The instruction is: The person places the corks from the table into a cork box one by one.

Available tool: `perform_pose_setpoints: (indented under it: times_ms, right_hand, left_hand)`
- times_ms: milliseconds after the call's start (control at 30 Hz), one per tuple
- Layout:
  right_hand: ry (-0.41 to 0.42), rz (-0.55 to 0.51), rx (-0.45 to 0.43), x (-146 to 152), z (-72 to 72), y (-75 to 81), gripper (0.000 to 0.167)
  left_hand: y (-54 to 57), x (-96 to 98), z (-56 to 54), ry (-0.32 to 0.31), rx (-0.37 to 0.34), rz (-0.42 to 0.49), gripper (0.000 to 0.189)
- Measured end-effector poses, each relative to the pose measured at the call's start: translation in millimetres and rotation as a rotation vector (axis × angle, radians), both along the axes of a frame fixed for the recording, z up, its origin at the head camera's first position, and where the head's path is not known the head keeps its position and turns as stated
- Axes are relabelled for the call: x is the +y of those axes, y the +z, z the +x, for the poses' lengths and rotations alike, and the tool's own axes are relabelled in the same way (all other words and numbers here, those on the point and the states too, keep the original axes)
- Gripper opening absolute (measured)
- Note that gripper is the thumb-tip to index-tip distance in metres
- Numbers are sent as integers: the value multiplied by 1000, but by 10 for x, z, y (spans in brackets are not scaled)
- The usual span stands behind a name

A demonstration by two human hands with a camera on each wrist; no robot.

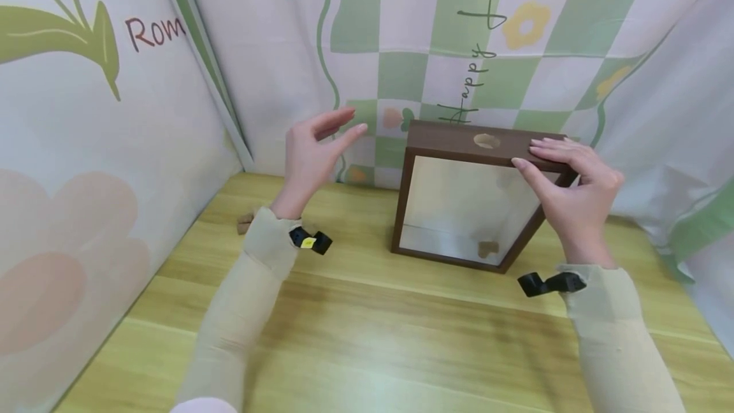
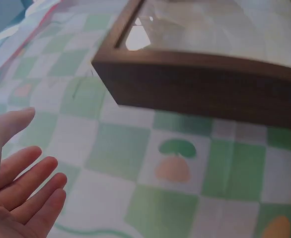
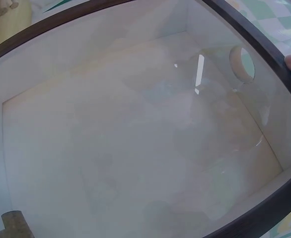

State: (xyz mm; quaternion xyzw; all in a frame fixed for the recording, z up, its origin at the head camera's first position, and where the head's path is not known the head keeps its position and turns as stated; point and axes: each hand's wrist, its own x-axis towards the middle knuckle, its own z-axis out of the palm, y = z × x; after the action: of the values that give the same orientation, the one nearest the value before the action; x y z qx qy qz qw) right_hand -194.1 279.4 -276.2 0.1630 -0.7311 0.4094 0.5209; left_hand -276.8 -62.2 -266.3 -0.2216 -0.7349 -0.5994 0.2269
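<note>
A shadow box (image 1: 401, 202) with a dark brown frame, a clear front and a round hole in its top stands upright on the wooden table (image 1: 367, 336). Through the front, a small brown chunk (image 1: 488, 249) shows low inside; it also appears at the lower left of the right wrist view. My right hand (image 1: 582, 193) holds the box's top right corner, thumb at the front edge and fingers over the top. Left of the box, my left hand (image 1: 309, 158) is raised in the air with fingers extended, touching nothing.
Small brown pieces (image 1: 245, 222) lie on the table beyond the left wrist, partly hidden by the sleeve. Behind the box hangs a green and white checked cloth (image 1: 401, 75). A flower-printed panel (image 1: 86, 177) closes off the left side.
</note>
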Motion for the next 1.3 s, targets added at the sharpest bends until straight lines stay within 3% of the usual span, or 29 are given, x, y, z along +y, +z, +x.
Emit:
perform_pose_setpoints:
  times_ms: [200, 433, 600, 833, 933, 1200, 1300]
  right_hand:
    - [10, -10, -7, -17, 7, 4, 24]
    - [8, -6, -6, -16, -3, 3, 25]
    - [15, -6, 8, -10, -17, 2, 24]
    - [10, -5, 5, -5, -16, -1, 24]
    - [6, -7, 4, -4, -12, 2, 24]
    - [12, -8, 9, -3, -13, -1, 24]
    - [9, -7, 13, -3, -14, -7, 24]
  left_hand:
    - [-380, -311, -26, 57, -108, -49, 38]
    - [-830, -653, -9, 119, -185, -168, 42]
    - [-1082, -891, 18, 138, -238, -168, 43]
    - [-1338, -1167, 59, 159, -331, -217, 42]
    - [-1436, -1256, 60, 159, -330, -263, 40]
    - [-1654, -1433, 71, 122, -396, -290, 44]
    - [-1711, -1475, 62, 139, -356, -337, 43]
